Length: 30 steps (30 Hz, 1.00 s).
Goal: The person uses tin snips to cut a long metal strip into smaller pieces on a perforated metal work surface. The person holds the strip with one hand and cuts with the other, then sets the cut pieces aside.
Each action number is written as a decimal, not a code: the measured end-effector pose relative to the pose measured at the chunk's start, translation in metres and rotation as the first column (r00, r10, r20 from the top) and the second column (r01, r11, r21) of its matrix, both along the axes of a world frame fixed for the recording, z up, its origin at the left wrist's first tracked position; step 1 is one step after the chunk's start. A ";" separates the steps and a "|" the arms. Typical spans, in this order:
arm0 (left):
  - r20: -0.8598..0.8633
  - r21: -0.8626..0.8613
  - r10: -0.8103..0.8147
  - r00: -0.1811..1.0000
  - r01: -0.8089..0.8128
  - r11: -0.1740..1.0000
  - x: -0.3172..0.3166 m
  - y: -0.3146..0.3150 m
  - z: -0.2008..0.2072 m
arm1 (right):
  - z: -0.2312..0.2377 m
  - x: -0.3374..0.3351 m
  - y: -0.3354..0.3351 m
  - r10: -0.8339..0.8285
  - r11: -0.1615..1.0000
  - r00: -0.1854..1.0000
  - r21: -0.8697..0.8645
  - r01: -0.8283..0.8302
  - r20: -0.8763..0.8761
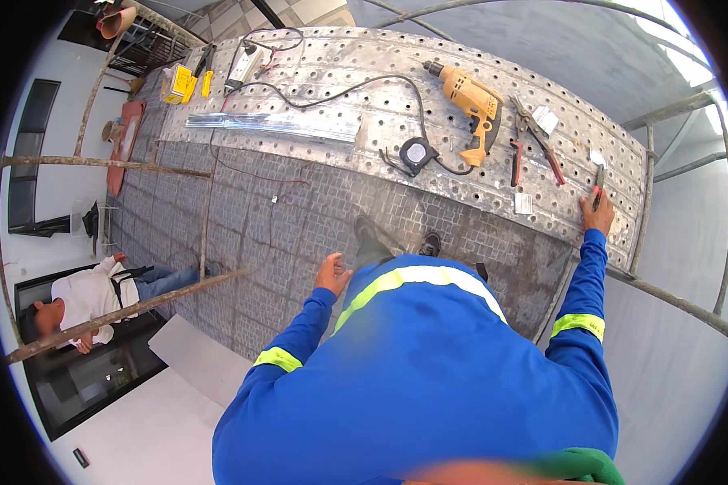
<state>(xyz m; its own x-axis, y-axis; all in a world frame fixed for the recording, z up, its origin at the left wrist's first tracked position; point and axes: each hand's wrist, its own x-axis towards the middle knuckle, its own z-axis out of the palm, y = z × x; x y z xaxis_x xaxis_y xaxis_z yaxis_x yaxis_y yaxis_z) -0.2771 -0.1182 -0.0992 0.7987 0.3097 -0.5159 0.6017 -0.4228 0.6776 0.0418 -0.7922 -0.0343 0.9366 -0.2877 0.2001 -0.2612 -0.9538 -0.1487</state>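
Note:
On the perforated metal platform (380,56), my right hand (597,213) is closed on the handle end of a small red-handled hand tool (599,179). Its dark tip points away from me; my fingers cover the rest, so its exact kind is hidden. My left hand (332,275) hangs beside my body with nothing in it, fingers loosely apart. Left of my right hand lie red-handled snips (539,139) and a smaller red-handled tool (516,162). A yellow corded drill (471,109) rests farther left, with a tape measure (417,153) near its cord.
Thin metal strips (275,125) lie along the platform's near edge. At its far left are a power strip (243,69) and a yellow box (178,84). Scaffold pipes (679,305) frame the platform. Well below, a person in a white shirt (97,295) stands on the paved ground (251,210).

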 end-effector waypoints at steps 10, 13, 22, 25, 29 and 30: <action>0.045 -0.033 -0.051 0.998 0.052 0.998 0.015 0.015 0.024 | 0.096 -0.017 0.146 0.172 0.681 0.916 0.628 -0.377 0.362; 0.217 -0.248 0.172 0.961 -0.116 0.962 0.072 -0.013 0.083 | 0.130 -0.043 0.242 0.585 0.389 0.744 0.694 -0.606 0.322; 0.360 -0.900 0.720 0.593 0.017 0.436 0.239 -0.119 0.264 | 0.208 -0.095 0.391 0.789 -0.105 0.296 0.594 -0.798 0.539; 0.426 -0.859 0.640 0.640 0.064 0.508 0.263 -0.133 0.288 | 0.223 -0.099 0.394 0.723 -0.053 0.312 0.500 -0.865 0.617; 0.518 -0.810 0.465 0.718 0.237 0.537 0.283 -0.142 0.311 | 0.236 -0.124 0.396 0.450 -0.410 0.599 0.749 -0.520 0.662; 0.557 -0.790 0.417 0.718 0.304 0.532 0.285 -0.145 0.316 | 0.239 -0.128 0.397 0.414 -0.316 0.644 0.765 -0.561 0.643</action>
